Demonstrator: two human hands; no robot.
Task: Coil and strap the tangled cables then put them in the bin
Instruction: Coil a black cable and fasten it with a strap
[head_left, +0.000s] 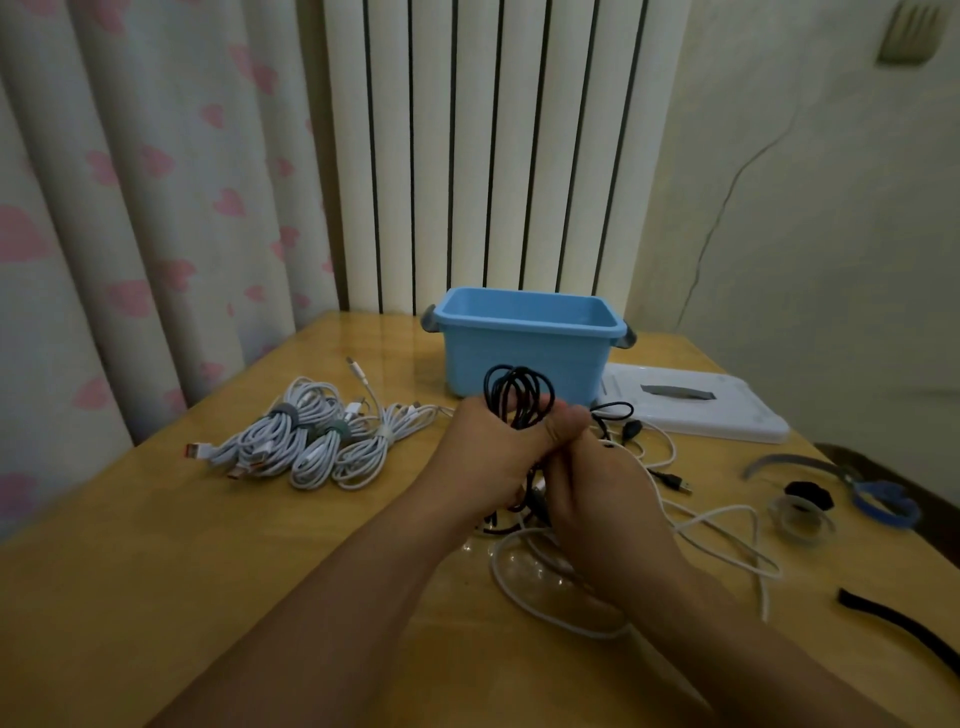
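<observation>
Wooden desk (156, 597) in front of heart-print curtain (130, 182) and white ribbed radiator (493, 156)

Left hand (483, 452) curled round coiled black cable (519, 397), loops standing up above the fingers, lower end of coil hanging below the palm

Right hand (597, 493) pressed against the left from the near side, fingers bent into the lower part of the same black coil; grasping it, though exact finger hold hidden behind the knuckles

Both hands raised just above the desk, directly in front of blue bin (524, 343); bin upright at the far edge, open-topped, grey handles at both ends, inside not visible to the bottom

White lid (696, 410) with grey handle lying flat just right of the bin

Bundle of white coiled cables (311, 441) on the desk to the left of the hands, several strapped with grey-green ties, plugs sticking out at the near-left end

Loose white cable (717, 540) sprawled under and to the right of the right hand, still uncoiled; black plug end (675, 483) lying beside it

Near the right edge: grey strap (779, 460), blue strap (883, 506), black roll (808, 493) touching a clear tape roll (802, 519), well apart from the bin

Black strap (898, 629) lying flat at the near right corner
</observation>
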